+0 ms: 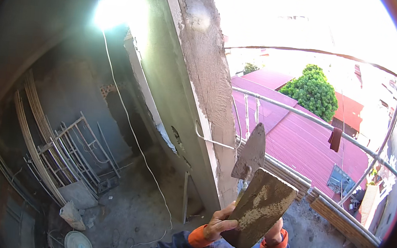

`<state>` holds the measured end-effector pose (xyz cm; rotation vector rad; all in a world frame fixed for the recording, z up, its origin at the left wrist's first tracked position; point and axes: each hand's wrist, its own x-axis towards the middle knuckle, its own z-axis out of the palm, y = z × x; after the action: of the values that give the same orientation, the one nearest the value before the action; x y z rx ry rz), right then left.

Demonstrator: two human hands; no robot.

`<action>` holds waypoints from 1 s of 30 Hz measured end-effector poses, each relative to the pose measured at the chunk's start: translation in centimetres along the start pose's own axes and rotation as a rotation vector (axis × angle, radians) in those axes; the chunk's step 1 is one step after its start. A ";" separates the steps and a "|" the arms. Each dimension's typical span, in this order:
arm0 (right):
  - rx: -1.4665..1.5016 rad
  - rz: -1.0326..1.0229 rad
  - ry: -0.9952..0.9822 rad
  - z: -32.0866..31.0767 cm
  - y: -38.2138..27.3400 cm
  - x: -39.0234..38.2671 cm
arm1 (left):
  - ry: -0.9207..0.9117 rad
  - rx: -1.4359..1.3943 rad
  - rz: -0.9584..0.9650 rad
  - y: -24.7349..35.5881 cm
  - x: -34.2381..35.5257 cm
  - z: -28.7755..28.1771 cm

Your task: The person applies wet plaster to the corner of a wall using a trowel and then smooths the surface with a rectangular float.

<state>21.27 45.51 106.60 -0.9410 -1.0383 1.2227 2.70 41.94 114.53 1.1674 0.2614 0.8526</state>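
A flat rectangular plastering float (pixel 266 208), its face smeared with brown mortar, is tilted up in front of me. My left hand (pixel 219 224) is closed at its left edge, the thumb lying against the float. Just above those fingers rises the handle of a pointed trowel (pixel 251 152), its grey, mortar-coated blade pointing up beyond the float; the handle's lower end is hidden. Behind the float's right edge is my right hand (pixel 273 235), close against its back, with the fingers mostly hidden. Orange cuffs show at both wrists.
Ahead stands a partly plastered wall edge (pixel 212 78), with a bent rod jutting out. A metal railing (pixel 312 117) runs along the right, above red roofs (pixel 296 142). At left are leaning metal frames (pixel 80 149), a hanging white cable (pixel 130 122), a sack (pixel 72 215) and a bucket (pixel 78 244).
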 end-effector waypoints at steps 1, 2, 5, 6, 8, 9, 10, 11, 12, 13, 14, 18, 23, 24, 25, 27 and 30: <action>0.027 0.007 -0.027 0.3 -0.4 0.1 | 0.014 0.014 0.042 0.2 -0.3 -0.2; 0.059 0.013 -0.059 0.7 -0.9 -0.1 | 0.028 0.027 0.081 0.4 -0.8 0.0; 0.207 -0.007 -0.178 1.6 -4.1 -1.7 | 0.044 -0.009 0.146 1.0 -1.5 0.5; 0.276 -0.049 -0.241 2.4 -6.6 -2.4 | 0.043 -0.003 0.166 1.5 -1.7 0.8; 0.433 -0.155 -0.392 4.1 -11.4 -3.4 | 0.056 0.103 0.294 1.6 -1.4 0.4; 0.463 -0.275 -0.412 3.8 -15.1 -4.7 | 0.006 0.185 0.412 1.7 0.1 1.5; 0.541 -0.352 -0.476 4.9 -16.4 -4.2 | 0.039 0.311 0.517 2.2 -0.3 0.4; 0.589 -0.467 -0.481 6.1 -17.6 -2.9 | 0.100 0.396 0.526 3.1 -1.3 -0.9; 0.464 -0.656 -0.373 5.6 -21.6 -2.7 | 0.050 0.370 0.565 3.4 0.3 -0.5; 0.419 -0.782 -0.282 6.9 -21.8 0.9 | 0.136 0.466 0.569 4.3 -1.5 -2.3; 0.233 -0.945 -0.133 8.3 -23.3 4.6 | 0.239 0.583 0.616 5.2 -2.2 -3.0; -0.464 -1.214 0.562 13.5 -32.7 14.9 | 0.397 0.633 0.658 7.7 -2.5 -4.5; -0.585 -1.275 0.619 18.0 -37.0 22.8 | 0.580 0.671 0.669 9.1 -8.0 -6.2; -0.570 -1.326 0.610 18.5 -38.2 23.7 | 0.618 0.654 0.664 9.3 -9.4 -6.3; -0.559 -1.382 0.603 18.6 -40.0 24.7 | 0.677 0.667 0.648 9.5 -10.4 -6.1; -0.575 -1.359 0.629 18.7 -44.8 26.8 | 0.760 0.705 0.605 10.1 -12.2 -7.1; -0.571 -1.342 0.698 18.1 -47.2 28.0 | 0.849 0.764 0.559 10.4 -14.0 -8.4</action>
<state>17.72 68.15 159.63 -0.7137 -1.0872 -0.5126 -16.33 39.28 116.97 1.5457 1.0572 1.8315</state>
